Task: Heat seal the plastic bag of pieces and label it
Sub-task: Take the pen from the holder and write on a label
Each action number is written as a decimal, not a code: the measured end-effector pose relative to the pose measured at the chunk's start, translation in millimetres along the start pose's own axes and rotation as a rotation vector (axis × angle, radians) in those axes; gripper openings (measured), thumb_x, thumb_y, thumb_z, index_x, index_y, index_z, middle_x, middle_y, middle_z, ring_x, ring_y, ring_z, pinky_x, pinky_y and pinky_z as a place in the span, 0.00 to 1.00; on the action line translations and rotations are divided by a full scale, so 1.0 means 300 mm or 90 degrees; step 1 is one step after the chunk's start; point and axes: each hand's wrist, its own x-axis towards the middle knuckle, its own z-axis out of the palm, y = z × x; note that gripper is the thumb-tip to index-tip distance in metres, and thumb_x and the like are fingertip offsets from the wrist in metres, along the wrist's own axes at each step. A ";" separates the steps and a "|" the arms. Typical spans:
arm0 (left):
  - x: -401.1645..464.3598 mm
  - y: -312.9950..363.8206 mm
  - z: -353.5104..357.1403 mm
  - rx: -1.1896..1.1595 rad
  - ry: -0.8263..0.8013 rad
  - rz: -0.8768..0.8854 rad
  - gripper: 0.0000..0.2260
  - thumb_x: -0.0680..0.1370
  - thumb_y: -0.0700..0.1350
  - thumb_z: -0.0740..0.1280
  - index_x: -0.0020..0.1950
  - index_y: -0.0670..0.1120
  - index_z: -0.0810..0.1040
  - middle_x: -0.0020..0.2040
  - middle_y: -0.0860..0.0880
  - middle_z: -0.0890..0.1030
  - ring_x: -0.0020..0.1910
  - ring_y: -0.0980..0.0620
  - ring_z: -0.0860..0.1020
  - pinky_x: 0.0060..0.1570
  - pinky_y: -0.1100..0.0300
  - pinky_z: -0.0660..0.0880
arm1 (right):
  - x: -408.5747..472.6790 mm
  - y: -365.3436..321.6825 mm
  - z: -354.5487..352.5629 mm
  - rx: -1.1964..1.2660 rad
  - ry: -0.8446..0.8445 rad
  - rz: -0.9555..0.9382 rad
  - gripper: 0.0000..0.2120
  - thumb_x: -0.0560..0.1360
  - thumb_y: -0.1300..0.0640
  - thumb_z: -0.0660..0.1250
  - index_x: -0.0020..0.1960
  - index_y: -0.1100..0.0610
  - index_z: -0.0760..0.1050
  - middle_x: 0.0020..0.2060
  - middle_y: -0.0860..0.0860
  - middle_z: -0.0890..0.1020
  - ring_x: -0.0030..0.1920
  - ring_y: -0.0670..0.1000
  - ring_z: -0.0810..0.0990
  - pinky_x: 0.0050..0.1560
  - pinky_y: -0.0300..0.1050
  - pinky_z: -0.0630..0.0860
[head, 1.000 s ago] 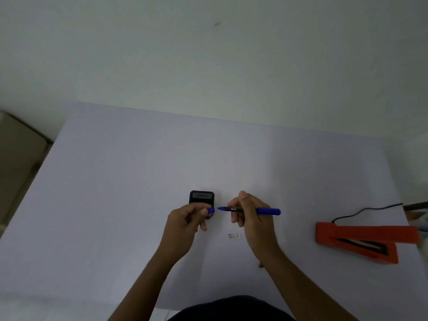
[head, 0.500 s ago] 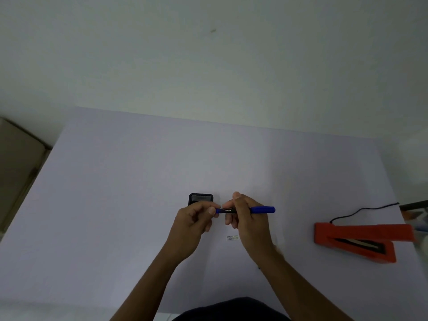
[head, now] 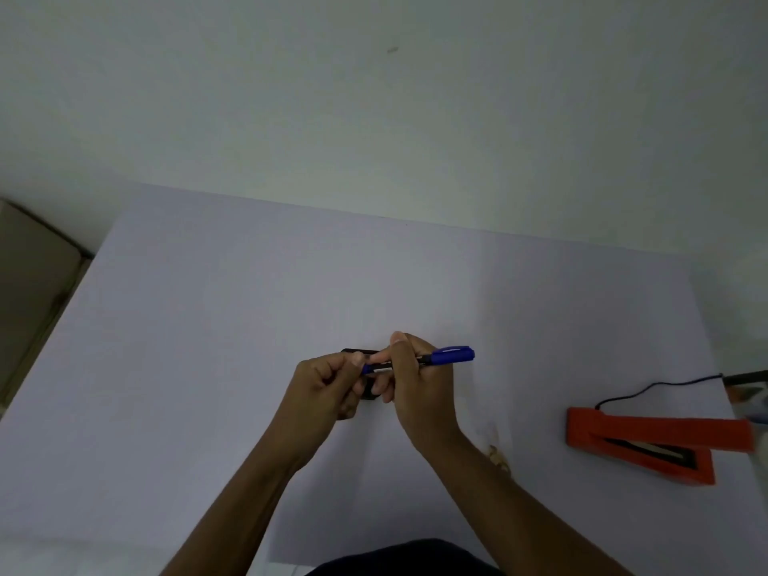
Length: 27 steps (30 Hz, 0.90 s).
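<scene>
Forearms reach up from the bottom edge of the view and meet above the middle of the pale table, wrists bent slightly inward so the two hands come together. The right hand is curled round a blue marker, thumb on top and fingers wrapped beneath, with the marker lying almost level and its blue rear end sticking out to the right past the knuckles. The left hand is curled too, its thumb and forefinger pinching the marker's left end, where a bit of blue shows; it looks like the cap, though the fingers hide most of it. Just behind and under the hands a small black object rests on the table, largely covered by them. To the right, well apart from the hands, an orange heat sealer lies on the table with its arm raised open, and a black cord runs from it toward the right edge. Something small and tan lies beside the right forearm, possibly the bag of pieces, but it is too blurred to tell.
</scene>
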 end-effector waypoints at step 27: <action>0.273 -0.461 -0.032 0.329 0.211 -0.143 0.20 0.82 0.49 0.61 0.72 0.43 0.66 0.61 0.51 0.74 0.57 0.52 0.75 0.53 0.62 0.76 | 0.126 0.553 -0.059 -0.246 0.026 0.259 0.08 0.81 0.54 0.64 0.50 0.57 0.78 0.41 0.53 0.83 0.41 0.54 0.82 0.46 0.56 0.83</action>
